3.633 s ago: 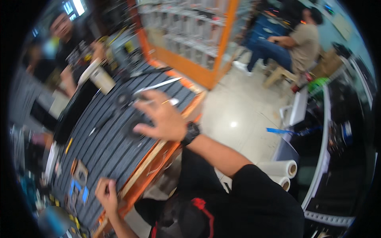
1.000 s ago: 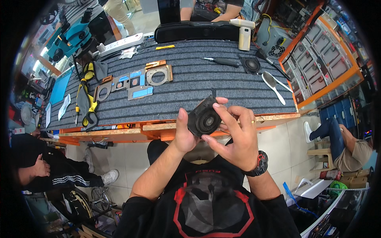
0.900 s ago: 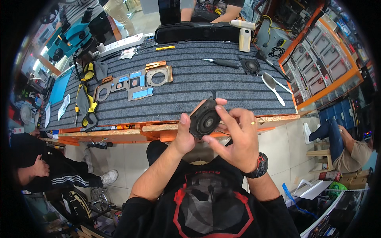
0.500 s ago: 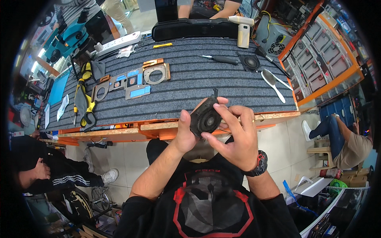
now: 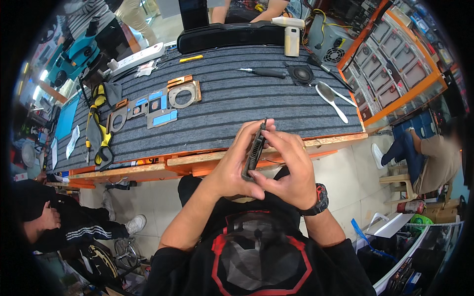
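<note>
A black laptop cooling fan (image 5: 255, 152) is held between my two hands just off the table's front edge, turned so its narrow vented side faces up. My left hand (image 5: 229, 165) wraps its left side, the thumb low near its bottom end. The fingers and thumb of my right hand (image 5: 294, 167) grip it from the right; a black watch sits on that wrist. Lying on the grey striped mat is a laptop heatsink (image 5: 157, 118) with copper parts and blue pads. A second black fan (image 5: 301, 75) rests at the mat's far right.
Near that fan lie a screwdriver (image 5: 266, 73), a white-handled brush (image 5: 332, 101) and a black brush (image 5: 326, 71). A yellow-and-black item (image 5: 104, 133) is at the left. Behind stand a power strip (image 5: 138, 58), a black speaker bar (image 5: 227, 39) and a microscope (image 5: 81, 49). People sit on both sides.
My hands have turned the fan from showing its round face to standing edge-on. My left fingers have come up around its far side. The view has shifted slightly.
</note>
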`<act>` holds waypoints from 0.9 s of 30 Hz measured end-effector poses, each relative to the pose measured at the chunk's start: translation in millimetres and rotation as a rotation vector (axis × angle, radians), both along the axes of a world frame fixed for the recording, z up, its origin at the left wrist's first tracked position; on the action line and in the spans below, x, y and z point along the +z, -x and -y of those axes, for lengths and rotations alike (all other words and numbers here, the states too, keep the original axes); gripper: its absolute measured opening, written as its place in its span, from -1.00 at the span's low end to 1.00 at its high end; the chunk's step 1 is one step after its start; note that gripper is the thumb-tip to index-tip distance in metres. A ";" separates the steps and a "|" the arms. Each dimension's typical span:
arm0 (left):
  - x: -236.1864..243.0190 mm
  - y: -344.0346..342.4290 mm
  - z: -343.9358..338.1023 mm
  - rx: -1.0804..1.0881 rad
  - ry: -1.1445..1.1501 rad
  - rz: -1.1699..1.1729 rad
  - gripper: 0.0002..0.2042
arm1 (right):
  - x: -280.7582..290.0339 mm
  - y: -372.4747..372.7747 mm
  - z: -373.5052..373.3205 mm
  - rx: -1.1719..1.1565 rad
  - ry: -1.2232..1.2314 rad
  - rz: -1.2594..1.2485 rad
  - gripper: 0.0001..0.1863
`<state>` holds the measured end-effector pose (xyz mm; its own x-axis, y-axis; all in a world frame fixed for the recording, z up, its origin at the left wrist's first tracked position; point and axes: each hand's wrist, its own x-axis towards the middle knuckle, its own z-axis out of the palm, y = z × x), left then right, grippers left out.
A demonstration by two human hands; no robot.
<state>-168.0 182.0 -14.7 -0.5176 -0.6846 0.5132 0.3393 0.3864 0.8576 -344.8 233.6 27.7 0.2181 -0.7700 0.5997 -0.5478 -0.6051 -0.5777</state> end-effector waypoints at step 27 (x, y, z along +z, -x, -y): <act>56.2 -7.9 -22.5 0.235 0.206 0.356 0.04 | -61.1 37.4 6.5 0.306 -0.221 0.496 -0.08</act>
<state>-160.1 204.5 41.5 -0.5290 -0.7071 0.4692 -0.0790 0.5916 0.8024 -382.2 227.1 -33.3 0.1845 -0.8342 0.5197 -0.0026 -0.5292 -0.8485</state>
